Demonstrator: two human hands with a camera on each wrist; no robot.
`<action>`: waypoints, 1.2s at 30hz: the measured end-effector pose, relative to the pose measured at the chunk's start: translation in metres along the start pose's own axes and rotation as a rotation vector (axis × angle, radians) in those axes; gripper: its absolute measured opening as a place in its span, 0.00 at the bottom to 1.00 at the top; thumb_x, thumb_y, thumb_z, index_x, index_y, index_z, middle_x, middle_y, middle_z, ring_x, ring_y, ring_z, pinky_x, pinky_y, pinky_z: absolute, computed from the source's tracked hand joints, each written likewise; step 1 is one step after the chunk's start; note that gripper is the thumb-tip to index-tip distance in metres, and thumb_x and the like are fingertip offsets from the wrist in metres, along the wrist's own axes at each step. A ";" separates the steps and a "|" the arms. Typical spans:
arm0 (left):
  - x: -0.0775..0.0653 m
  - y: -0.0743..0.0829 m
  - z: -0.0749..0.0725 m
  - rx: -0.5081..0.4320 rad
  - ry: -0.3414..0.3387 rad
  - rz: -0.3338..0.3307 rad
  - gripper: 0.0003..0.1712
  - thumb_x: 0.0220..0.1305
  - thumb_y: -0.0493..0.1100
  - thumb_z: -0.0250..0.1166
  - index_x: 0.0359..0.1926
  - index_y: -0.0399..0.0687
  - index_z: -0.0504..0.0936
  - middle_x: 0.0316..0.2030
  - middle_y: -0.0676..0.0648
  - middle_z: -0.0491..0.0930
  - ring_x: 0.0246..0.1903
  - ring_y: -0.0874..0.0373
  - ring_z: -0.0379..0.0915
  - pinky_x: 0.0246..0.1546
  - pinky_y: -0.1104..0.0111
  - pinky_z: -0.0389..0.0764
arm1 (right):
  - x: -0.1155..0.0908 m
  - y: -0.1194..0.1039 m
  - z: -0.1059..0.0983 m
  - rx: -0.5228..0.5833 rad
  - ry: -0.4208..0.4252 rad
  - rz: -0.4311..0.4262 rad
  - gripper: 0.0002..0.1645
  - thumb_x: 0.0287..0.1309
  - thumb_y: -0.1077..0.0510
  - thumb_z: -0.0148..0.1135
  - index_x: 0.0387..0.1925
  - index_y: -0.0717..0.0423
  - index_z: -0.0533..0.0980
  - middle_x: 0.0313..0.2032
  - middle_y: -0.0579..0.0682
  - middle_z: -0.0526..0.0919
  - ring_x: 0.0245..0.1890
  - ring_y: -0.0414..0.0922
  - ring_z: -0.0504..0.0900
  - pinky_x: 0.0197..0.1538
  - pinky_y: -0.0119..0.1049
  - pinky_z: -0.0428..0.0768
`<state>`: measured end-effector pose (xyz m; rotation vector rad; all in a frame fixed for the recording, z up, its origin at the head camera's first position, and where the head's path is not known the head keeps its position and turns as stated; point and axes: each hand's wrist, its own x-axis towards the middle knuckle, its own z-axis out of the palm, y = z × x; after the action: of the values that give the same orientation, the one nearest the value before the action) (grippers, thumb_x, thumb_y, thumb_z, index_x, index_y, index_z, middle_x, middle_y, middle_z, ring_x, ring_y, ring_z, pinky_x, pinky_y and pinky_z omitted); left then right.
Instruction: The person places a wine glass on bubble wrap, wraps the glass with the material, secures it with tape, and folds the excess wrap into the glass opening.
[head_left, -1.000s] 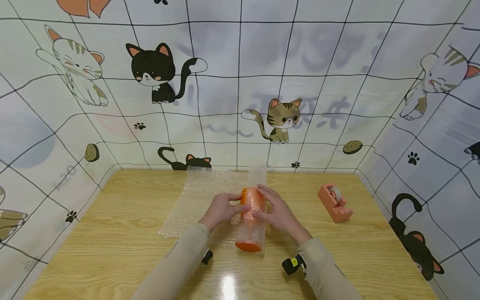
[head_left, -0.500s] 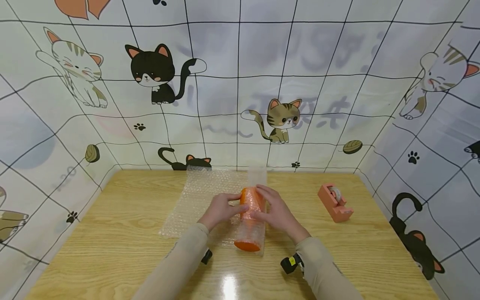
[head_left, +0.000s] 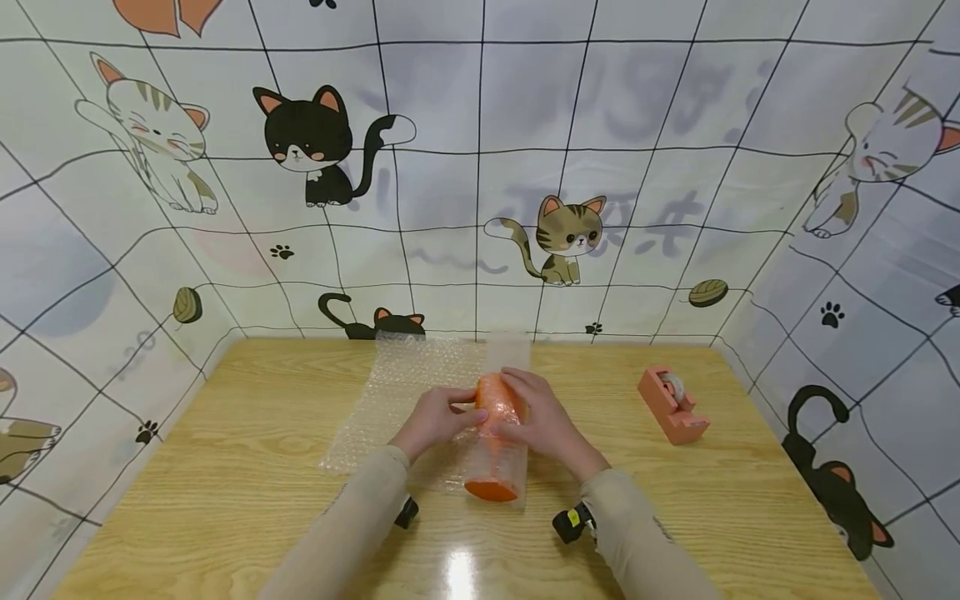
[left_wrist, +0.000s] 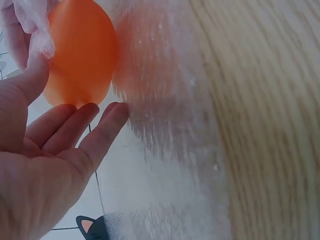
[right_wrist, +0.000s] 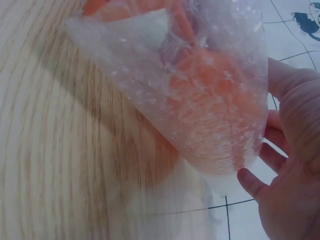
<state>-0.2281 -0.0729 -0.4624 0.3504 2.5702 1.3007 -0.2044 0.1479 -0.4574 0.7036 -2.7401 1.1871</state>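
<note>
A wood-grained counter [head_left: 247,442] bears a clear sheet of bubble wrap [head_left: 412,375], which lies spread to the left and runs around an orange cylinder [head_left: 495,442] by its right edge, one round end towards the person. The left hand [head_left: 437,421] and right hand [head_left: 547,421] hold the wrapped cylinder from either side, thumbs over its top, while a pink tape dispenser [head_left: 672,408] stands well apart at right.

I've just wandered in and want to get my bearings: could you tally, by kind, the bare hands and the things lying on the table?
Hands: 2 (left hand, right hand)
Orange cylinder: 1
Bubble wrap sheet: 1, as far as shows
Tape dispenser, roll included: 1
Total: 5
</note>
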 end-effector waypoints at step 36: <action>-0.013 0.002 -0.011 0.308 0.061 0.313 0.35 0.70 0.54 0.69 0.70 0.41 0.75 0.73 0.45 0.70 0.71 0.42 0.65 0.72 0.48 0.66 | 0.007 -0.010 0.012 0.104 0.053 -0.021 0.38 0.64 0.56 0.72 0.71 0.63 0.71 0.75 0.56 0.67 0.76 0.60 0.61 0.75 0.61 0.61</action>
<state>-0.2195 -0.0845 -0.4531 0.8092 2.8565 1.0105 -0.2050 0.1312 -0.4573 0.6985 -2.6376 1.3325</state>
